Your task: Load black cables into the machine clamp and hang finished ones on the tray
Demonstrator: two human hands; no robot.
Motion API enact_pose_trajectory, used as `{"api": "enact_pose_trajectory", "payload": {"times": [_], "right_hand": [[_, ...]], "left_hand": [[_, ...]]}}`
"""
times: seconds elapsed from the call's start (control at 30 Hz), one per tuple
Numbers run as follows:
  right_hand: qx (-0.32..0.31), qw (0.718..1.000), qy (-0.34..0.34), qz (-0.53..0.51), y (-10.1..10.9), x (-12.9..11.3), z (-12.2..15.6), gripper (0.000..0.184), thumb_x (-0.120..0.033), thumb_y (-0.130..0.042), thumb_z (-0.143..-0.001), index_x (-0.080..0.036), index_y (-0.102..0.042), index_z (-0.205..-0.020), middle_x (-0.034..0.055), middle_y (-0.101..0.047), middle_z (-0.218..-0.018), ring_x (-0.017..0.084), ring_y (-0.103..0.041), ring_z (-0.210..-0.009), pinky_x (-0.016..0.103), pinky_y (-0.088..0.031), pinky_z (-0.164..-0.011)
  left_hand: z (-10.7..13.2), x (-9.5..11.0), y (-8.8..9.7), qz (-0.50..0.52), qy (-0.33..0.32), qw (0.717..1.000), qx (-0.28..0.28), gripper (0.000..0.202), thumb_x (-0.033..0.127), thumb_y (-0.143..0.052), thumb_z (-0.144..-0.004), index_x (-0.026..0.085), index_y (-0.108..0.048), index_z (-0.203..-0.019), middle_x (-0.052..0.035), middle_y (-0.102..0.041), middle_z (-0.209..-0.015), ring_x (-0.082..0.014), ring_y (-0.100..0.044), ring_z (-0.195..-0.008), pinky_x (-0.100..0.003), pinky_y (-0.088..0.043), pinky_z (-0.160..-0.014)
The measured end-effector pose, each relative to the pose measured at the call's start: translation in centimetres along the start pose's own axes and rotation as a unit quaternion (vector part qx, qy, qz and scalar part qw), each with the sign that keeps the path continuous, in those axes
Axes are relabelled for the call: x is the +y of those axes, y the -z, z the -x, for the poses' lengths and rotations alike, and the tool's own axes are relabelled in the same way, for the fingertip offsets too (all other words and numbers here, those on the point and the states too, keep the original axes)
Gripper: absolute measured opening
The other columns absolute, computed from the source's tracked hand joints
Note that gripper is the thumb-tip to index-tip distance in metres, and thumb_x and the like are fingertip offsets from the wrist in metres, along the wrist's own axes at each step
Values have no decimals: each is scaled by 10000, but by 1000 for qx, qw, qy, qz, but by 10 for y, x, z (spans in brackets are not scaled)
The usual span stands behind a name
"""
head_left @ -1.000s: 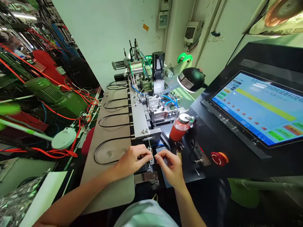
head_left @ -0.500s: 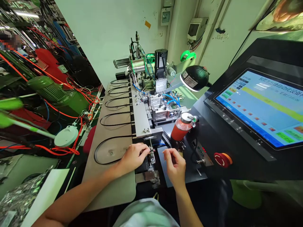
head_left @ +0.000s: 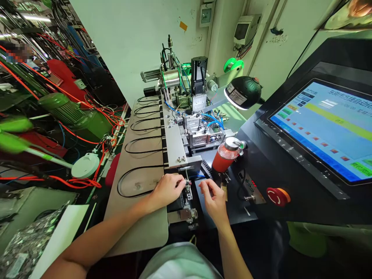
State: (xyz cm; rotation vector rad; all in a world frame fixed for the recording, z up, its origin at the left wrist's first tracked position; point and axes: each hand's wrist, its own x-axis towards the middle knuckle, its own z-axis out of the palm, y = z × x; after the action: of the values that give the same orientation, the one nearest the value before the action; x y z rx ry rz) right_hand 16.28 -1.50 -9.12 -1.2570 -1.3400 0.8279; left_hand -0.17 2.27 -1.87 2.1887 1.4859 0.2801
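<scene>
Red-orange bottle [head_left: 224, 160], silver cap

Our left hand [head_left: 167, 190] curls over a thin black cable [head_left: 136, 167] right at a small metal clamp fixture [head_left: 188, 192], with the cable's slack looping away left across a beige plate [head_left: 139, 228]. Our right hand [head_left: 213, 197] sits just right of the fixture, its fingertips pinched together; we cannot tell whether they hold anything.
</scene>
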Motion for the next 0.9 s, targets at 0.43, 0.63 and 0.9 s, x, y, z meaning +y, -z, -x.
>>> {"api": "enact_pose_trajectory", "payload": {"times": [0.43, 0.63, 0.9], "right_hand": [[-77, 993, 12, -89, -33, 10, -15, 325, -358, -372, -967, -220, -345, -673, -54, -325, -613, 110, -324, -560, 242, -271, -519], [-68, 992, -3, -110, -35, 13, -13, 347, -406, -390, -962, -222, -344, -671, -52, -312, -623, 112, -318, -562, 238, -290, -512], [-24, 994, -28, -104, -32, 21, -11, 362, -408, -393, -968, -215, -374, -662, -51, -341, -609, 109, -341, -549, 233, -309, -508]], "left_hand": [[6, -2, -6, -101, -23, 993, 49, 187, 256, -530, -915, 164, -683, -858, -31, -665, -806, -150, -627, -719, -233, -435, -640], [20, -15, -5, -217, -197, 952, 90, 304, 149, -390, -966, 234, -641, -1116, -17, -652, -924, -113, -610, -742, -199, -445, -610], [16, -12, -1, -284, -250, 924, 47, 269, 95, -389, -946, 164, -620, -1065, -51, -648, -885, -142, -582, -705, -239, -438, -576]]}}
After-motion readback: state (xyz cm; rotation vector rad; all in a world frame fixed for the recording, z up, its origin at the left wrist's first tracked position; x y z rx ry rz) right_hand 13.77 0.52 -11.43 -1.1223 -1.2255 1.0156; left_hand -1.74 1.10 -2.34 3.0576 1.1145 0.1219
